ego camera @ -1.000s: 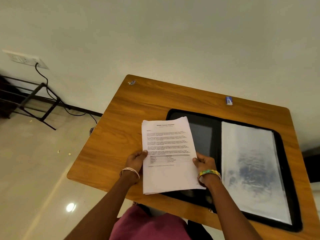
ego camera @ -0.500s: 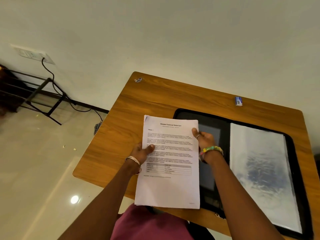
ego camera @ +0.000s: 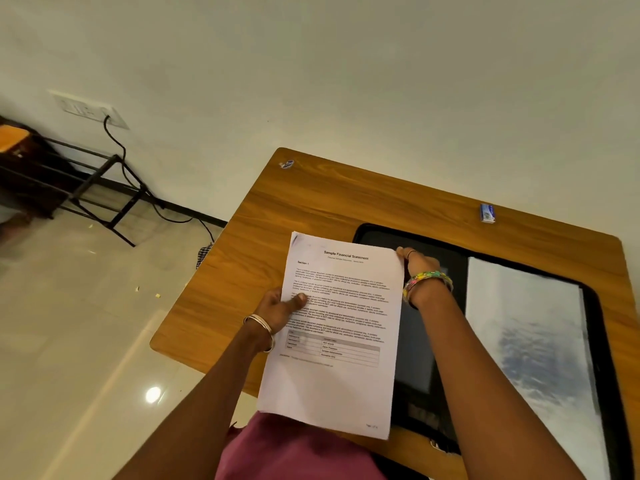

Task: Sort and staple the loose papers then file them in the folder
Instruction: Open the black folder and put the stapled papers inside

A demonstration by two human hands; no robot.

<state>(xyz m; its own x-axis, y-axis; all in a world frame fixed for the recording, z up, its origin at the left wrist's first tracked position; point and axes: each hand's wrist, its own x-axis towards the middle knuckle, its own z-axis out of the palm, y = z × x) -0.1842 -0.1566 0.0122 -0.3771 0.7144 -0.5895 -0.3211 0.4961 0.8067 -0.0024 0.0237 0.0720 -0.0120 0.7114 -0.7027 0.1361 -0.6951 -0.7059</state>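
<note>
Folder (ego camera: 429,407): I see it open on the table (ego camera: 311,206), clear sleeves (ego camera: 526,341) inside.
Left hand (ego camera: 277,308): thumb pinching the papers (ego camera: 332,382).
Right hand (ego camera: 420,266): fingers pinching their top corner.

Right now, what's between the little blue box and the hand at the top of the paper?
In the head view, between the blue box and the right hand: bare wooden table, then the open black folder's edge.

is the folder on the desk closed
No, the black folder lies open on the desk, with clear sleeves showing on its right half.
</note>
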